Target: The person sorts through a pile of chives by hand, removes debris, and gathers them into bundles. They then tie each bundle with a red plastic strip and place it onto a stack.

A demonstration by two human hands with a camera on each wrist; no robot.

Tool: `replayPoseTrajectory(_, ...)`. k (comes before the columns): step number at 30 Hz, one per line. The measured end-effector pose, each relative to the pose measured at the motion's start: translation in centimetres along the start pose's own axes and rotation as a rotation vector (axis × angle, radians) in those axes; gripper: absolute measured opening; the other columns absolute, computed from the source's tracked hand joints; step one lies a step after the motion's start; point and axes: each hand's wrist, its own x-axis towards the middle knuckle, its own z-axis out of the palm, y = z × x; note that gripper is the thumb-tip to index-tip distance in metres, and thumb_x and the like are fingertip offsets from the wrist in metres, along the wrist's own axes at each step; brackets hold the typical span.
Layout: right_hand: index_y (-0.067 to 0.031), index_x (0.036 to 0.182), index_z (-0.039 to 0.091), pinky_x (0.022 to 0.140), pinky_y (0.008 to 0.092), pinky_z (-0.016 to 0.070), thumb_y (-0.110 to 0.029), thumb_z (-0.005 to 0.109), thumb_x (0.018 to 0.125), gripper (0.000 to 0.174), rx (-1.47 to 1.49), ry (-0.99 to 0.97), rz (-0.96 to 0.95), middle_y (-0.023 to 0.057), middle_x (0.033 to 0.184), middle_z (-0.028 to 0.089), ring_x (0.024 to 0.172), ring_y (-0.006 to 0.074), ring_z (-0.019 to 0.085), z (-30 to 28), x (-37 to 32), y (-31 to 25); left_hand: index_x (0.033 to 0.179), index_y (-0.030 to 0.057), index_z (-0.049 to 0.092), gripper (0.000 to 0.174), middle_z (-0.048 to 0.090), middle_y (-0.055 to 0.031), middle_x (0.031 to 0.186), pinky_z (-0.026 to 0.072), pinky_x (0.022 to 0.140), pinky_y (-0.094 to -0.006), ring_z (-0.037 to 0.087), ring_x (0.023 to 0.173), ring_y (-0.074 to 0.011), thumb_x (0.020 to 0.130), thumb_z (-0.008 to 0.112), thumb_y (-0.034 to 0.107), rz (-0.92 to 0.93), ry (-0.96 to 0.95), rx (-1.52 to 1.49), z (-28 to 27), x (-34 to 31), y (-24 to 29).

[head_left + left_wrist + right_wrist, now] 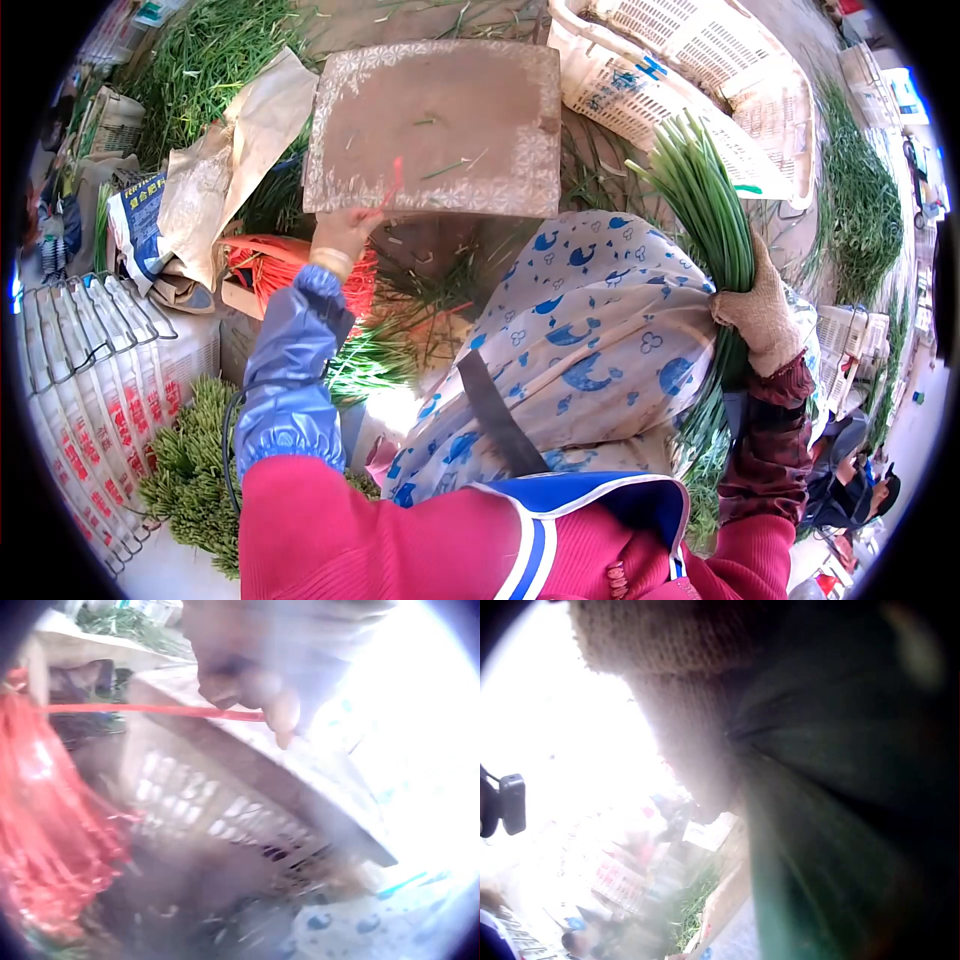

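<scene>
In the head view the left hand [345, 232] is at the near left corner of a worn board [435, 130], pinching a red strip [396, 180]. The left wrist view shows that strip [150, 709] stretched from a red bundle [52, 825] to the fingertips of the left hand [255, 675]. My gloved right hand [762, 312] grips a bunch of long green stalks [705, 200] beside the patterned apron, tips pointing up and away. In the right wrist view the glove [686, 712] wraps dark, blurred stalks [802, 825].
A white plastic basket [690, 90] stands at the back right. Red strips [275, 275] lie in a box under the left arm. Cut stalks [195, 460] are piled at the near left beside a white crate [120, 400]. Someone [860, 490] is at the far right.
</scene>
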Motion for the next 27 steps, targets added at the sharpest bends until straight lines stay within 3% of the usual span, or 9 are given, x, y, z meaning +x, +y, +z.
replayPoseTrajectory(9, 0.0030, 0.152, 0.026, 0.055, 0.0290, 0.0496, 0.003, 0.067, 0.061, 0.100, -0.116, 0.031, 0.015, 0.0107, 0.081, 0.063, 0.064, 0.0142, 0.060, -0.4, -0.3, 0.3, 0.094, 0.0090, 0.073, 0.030, 0.072, -0.0130, 0.082, 0.0537, 0.071, -0.0391, 0.069, 0.075, -0.0243, 0.079, 0.079, 0.034, -0.042, 0.076, 0.240, 5.7, 18.7, 7.6)
replayPoseTrajectory(14, 0.0043, 0.150, 0.030, 0.060, 0.0291, 0.0511, 0.001, 0.069, 0.059, 0.099, -0.122, 0.057, 0.024, 0.0107, 0.087, 0.063, 0.069, 0.0149, 0.060, -0.9, -0.5, 0.6, 0.096, 0.0083, 0.073, 0.035, 0.073, -0.0135, 0.089, 0.0532, 0.078, -0.0398, 0.069, 0.085, -0.0268, 0.077, 0.081, 0.037, -0.155, 0.177, 0.169, 4.3, 18.4, 9.1)
replayPoseTrajectory(15, 0.0043, 0.150, 0.030, 0.060, 0.0290, 0.0512, 0.001, 0.069, 0.058, 0.099, -0.138, 0.063, 0.010, 0.0111, 0.088, 0.064, 0.070, 0.0149, 0.061, -0.9, -0.6, 0.6, 0.091, 0.0067, 0.070, 0.027, 0.071, -0.0126, 0.079, 0.0538, 0.067, -0.0385, 0.068, 0.071, -0.0246, 0.080, 0.079, 0.031, -0.064, 0.312, 0.028, 5.4, 19.7, 6.4)
replayPoseTrajectory(18, 0.0044, 0.150, 0.029, 0.062, 0.0294, 0.0515, 0.002, 0.070, 0.059, 0.100, -0.129, 0.034, 0.007, 0.0124, 0.092, 0.064, 0.074, 0.0151, 0.061, -1.1, -0.5, 0.5, 0.085, 0.0058, 0.067, 0.019, 0.066, -0.0109, 0.068, 0.0495, 0.051, -0.0360, 0.063, 0.053, -0.0206, 0.086, 0.073, 0.023, -0.114, 0.299, -0.281, 5.6, 12.8, 7.6)
replayPoseTrajectory(19, 0.0044, 0.150, 0.029, 0.062, 0.0296, 0.0516, 0.002, 0.070, 0.059, 0.100, -0.120, 0.016, 0.013, 0.0128, 0.093, 0.064, 0.075, 0.0152, 0.062, -1.2, -0.4, 0.6, 0.081, 0.0059, 0.065, 0.018, 0.062, -0.0096, 0.061, 0.0424, 0.041, -0.0337, 0.056, 0.042, -0.0179, 0.091, 0.067, 0.021, -0.201, 0.222, -0.371, 5.6, 8.8, 8.5)
replayPoseTrajectory(20, 0.0042, 0.150, 0.029, 0.062, 0.0297, 0.0516, 0.003, 0.070, 0.059, 0.100, -0.090, -0.002, 0.021, 0.0129, 0.093, 0.064, 0.075, 0.0154, 0.062, -1.1, -0.1, 0.8, 0.085, 0.0069, 0.065, 0.020, 0.062, -0.0089, 0.059, 0.0455, 0.042, -0.0365, 0.059, 0.044, -0.0209, 0.094, 0.064, 0.025, -0.520, -0.165, -0.468, 6.1, 8.3, 5.8)
replayPoseTrajectory(22, 0.0039, 0.151, 0.028, 0.062, 0.0299, 0.0517, 0.003, 0.071, 0.060, 0.100, -0.033, -0.026, 0.039, 0.0131, 0.094, 0.064, 0.074, 0.0156, 0.062, -1.2, 0.3, 1.4, 0.110, 0.0063, 0.061, 0.030, 0.068, -0.0169, 0.081, 0.0560, 0.055, -0.0446, 0.068, 0.067, -0.0293, 0.092, 0.068, 0.029, -0.681, -0.463, -0.518, 7.9, 3.6, 4.1)
replayPoseTrajectory(24, 0.0037, 0.151, 0.027, 0.061, 0.0294, 0.0513, 0.002, 0.072, 0.061, 0.100, -0.119, -0.060, 0.019, 0.0133, 0.092, 0.064, 0.071, 0.0155, 0.062, -1.4, 0.5, 1.3, 0.137, 0.0100, 0.043, 0.067, 0.059, -0.0248, 0.122, 0.0564, 0.077, -0.0594, 0.063, 0.105, -0.0385, 0.086, 0.076, 0.038, -0.795, -0.303, -0.903, 9.7, 1.3, 2.2)
replayPoseTrajectory(27, 0.0044, 0.149, 0.029, 0.064, 0.0290, 0.0517, 0.002, 0.072, 0.062, 0.097, -0.144, -0.069, 0.078, 0.0135, 0.095, 0.064, 0.074, 0.0155, 0.062, -1.2, 0.2, 0.1, 0.145, 0.0156, 0.038, 0.071, 0.042, -0.0220, 0.143, 0.0437, 0.095, -0.0709, 0.047, 0.127, -0.0387, 0.087, 0.073, 0.039, -0.719, 0.063, -1.242, 13.4, 1.6, -0.6)
